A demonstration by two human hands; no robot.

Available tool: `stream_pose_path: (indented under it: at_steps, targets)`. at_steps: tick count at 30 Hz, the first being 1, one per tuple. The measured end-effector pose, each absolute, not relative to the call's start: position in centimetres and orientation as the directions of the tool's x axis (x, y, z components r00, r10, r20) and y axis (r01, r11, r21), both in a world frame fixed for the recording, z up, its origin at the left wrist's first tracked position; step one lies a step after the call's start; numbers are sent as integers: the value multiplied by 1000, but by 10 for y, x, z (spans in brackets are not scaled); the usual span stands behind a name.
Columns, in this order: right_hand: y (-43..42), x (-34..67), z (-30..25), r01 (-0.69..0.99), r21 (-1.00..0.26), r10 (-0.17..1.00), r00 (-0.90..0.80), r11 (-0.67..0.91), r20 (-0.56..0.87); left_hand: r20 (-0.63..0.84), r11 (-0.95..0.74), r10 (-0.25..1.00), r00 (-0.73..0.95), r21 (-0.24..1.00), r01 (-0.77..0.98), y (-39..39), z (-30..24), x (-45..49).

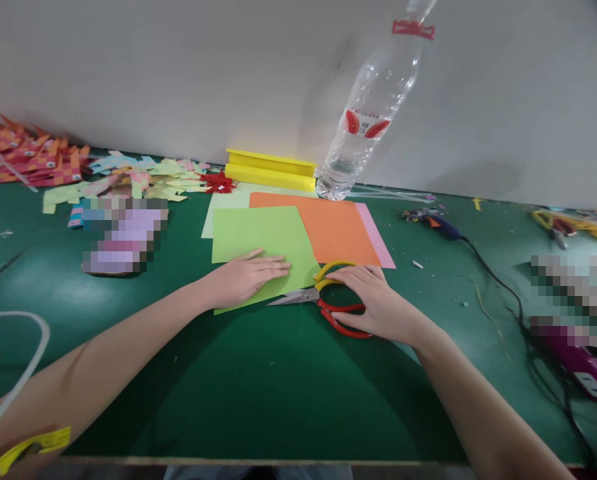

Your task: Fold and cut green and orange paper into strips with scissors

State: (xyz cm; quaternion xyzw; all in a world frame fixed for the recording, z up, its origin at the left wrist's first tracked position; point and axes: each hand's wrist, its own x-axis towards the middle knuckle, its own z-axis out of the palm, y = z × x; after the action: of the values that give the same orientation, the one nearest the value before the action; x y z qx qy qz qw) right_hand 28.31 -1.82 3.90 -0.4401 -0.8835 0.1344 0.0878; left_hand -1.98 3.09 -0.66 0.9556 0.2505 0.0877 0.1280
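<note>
My left hand (251,275) lies flat with its fingers stretched out on a sheet of green paper (258,230). My right hand (373,297) has its fingers through the handles of a pair of scissors (306,295), one handle yellow and one red. The blades point left, a little parted, at the lower edge of the green sheet; I cannot tell whether they touch it. Orange paper (336,227) lies beneath the green sheet at the right, with a strip of pink paper (376,237) showing past its edge. Pale green paper (207,223) shows at the left.
A clear plastic bottle (363,123) leans at the wall beside folded yellow paper (271,170). Woven paper pieces (33,157) and paper strips (143,177) are heaped at the back left, near a blurred phone-like object (128,237). On the right lie a corded tool (446,227) and a purple power strip (578,363).
</note>
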Motion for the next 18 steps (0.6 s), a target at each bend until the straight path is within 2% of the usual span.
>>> stream_pose_path:
  at_steps: [4,11,18]
  targets:
    - [-16,288,41,745,-324,786,-618,583,-9,99,-838,504,858,298,457,32,-8,-20]
    - [-18,280,43,749,-313,797,-603,585,46,115,-838,509,853,292,461,32,-9,-20]
    - [-18,267,40,741,-305,784,-620,598,29,105,-833,514,851,301,465,31,-7,-19]
